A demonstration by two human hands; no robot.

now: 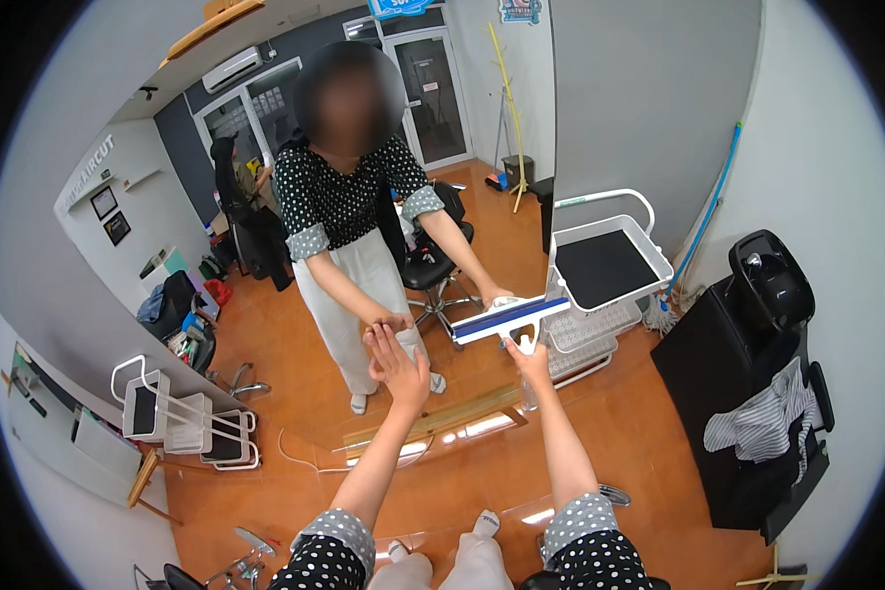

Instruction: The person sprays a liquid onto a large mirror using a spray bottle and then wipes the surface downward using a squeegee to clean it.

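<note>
A large wall mirror (324,346) stands before me and reflects my front and the room. My right hand (529,361) grips the handle of a white window squeegee (512,321) with a blue blade strip. Its long head is tilted up to the right, close to the glass; whether the blade touches it is hard to tell. Beneath that hand hangs a clear bottle (529,397), apparently part of the squeegee. My left hand (400,369) is raised with its palm towards the mirror and holds nothing. Its fingertips meet their reflection at the glass.
A white tiered trolley (612,269) with a black mat stands to the right. Beyond it are a blue-handled mop (708,199) and a black shampoo basin (771,273), with a striped cloth (763,417) below. Another trolley (184,420) is at left. A wooden ledge (442,414) runs low before me.
</note>
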